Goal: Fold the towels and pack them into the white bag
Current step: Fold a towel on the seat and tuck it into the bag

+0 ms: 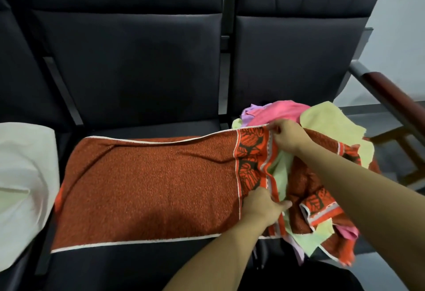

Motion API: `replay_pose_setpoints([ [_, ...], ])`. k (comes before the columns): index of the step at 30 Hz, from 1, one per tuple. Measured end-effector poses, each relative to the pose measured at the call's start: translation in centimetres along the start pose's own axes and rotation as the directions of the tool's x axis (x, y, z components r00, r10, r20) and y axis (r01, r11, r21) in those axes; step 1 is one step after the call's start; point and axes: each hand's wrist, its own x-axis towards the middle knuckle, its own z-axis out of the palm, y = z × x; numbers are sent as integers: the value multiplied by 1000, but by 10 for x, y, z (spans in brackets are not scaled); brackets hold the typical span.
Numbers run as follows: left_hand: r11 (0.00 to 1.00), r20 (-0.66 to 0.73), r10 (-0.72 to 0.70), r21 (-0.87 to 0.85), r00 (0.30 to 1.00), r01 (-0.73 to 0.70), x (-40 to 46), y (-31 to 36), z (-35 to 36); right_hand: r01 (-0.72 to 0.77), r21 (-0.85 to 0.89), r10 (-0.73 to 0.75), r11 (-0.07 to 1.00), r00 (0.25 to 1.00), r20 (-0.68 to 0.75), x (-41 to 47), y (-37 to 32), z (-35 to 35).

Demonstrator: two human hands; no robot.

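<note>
Orange towel [147, 182] soft, limp, light; left hand [259, 208] and right hand [287, 136] fingers pinch its patterned end; take hold at corners.

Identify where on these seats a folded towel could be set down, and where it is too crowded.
Free: the dark seat strip in front of the orange towel, and a narrower strip behind it. Crowded: the right seat, heaped with a towel pile where both hands grip; the white bag fills the left.
</note>
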Motion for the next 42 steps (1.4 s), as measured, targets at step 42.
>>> replay_pose_setpoints([
  [42,907,-160,142,-374,977,-193,-69,10,-87,-154,267,207,952,961,-184,-29,-75,-45],
])
